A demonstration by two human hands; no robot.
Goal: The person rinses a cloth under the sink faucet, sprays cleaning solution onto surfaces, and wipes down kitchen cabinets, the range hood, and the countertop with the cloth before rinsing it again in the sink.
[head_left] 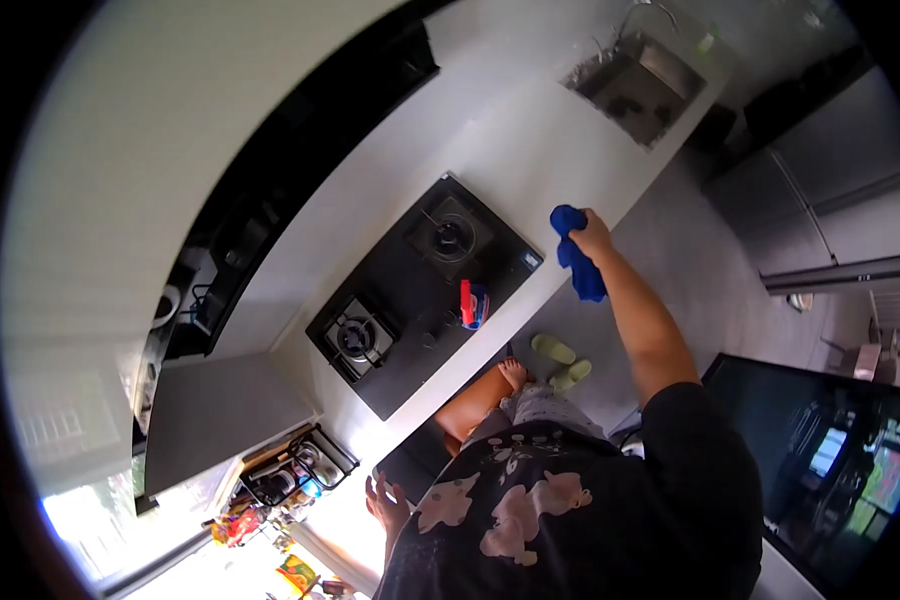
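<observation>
A bunched blue cloth [582, 272] is gripped in my right hand [592, 236], held over the counter's front edge to the right of the stove. My left hand [385, 505] is low in the view, beside the counter near my body, its fingers apart and nothing in it. On the black gas stove [400, 300] stands a spray bottle [476, 306] with a red top and a blue label. One burner [356, 340] has its pan support on.
A sink [642, 88] with a tap lies at the counter's far end. A dish rack [295, 470] and colourful packets [295, 575] are at lower left. Green slippers [570, 375] lie on the floor. A dark glossy screen [820, 460] and a grey fridge [820, 190] stand at right.
</observation>
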